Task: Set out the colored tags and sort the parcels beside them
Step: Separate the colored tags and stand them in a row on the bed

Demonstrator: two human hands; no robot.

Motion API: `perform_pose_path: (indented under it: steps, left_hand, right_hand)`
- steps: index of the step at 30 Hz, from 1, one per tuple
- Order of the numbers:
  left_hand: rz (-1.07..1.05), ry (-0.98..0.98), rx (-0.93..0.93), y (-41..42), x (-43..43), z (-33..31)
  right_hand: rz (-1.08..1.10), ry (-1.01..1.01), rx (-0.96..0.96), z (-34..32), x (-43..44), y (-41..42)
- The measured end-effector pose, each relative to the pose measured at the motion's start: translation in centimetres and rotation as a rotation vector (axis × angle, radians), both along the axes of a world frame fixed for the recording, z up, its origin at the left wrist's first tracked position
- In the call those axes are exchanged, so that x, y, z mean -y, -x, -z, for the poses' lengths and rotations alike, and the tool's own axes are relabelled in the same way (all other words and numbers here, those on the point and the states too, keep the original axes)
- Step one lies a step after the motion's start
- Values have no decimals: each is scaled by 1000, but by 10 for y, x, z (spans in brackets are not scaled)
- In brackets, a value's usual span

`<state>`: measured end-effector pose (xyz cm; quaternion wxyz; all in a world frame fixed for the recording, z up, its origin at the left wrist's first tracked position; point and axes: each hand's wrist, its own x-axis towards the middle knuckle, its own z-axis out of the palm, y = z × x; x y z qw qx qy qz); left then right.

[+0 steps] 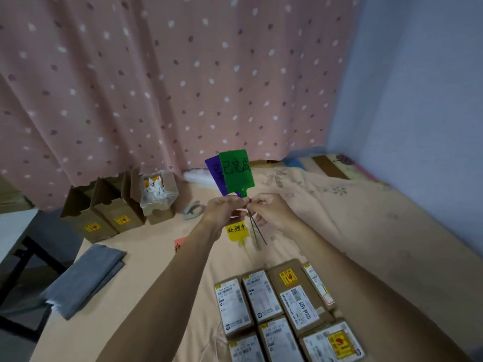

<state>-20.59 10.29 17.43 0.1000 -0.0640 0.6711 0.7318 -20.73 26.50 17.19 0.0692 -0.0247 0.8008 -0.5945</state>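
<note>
I hold a green tag (236,169) and a purple tag (214,173) upright above the bed, the purple one half hidden behind the green. My left hand (225,209) and my right hand (271,210) both pinch the tags at their necks, and the thin tails hang below. A yellow tag (236,231) lies flat on the sheet under my hands. A red tag (179,242) lies to its left, partly hidden by my left forearm. Several labelled cardboard parcels (285,312) lie packed together near the front.
Three open brown boxes (104,212) stand at the back left of the beige bed sheet (366,231), one stuffed with white plastic. A folded grey cloth (86,278) lies at the left edge. A tape roll (193,209) lies behind my hands. A dotted pink curtain hangs behind.
</note>
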Motion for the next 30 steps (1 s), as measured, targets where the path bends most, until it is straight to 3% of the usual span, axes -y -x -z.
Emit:
perform_pose_path:
  steps: [8,14,23,30]
  left_hand:
    - [-28,6,-12,26,-87,-15]
    - [-29,44,5,55,-156,-2]
    - [-152,118,115,74,-224,29]
    - [-254,157,198,75,-194,61]
  right_hand:
    - [5,-34,-104,-15,-87,24]
    - [-65,-32,-72,2,-160,70]
    - [-92,140,163,61,-244,124]
    - [-14,102,329,131,-239,137]
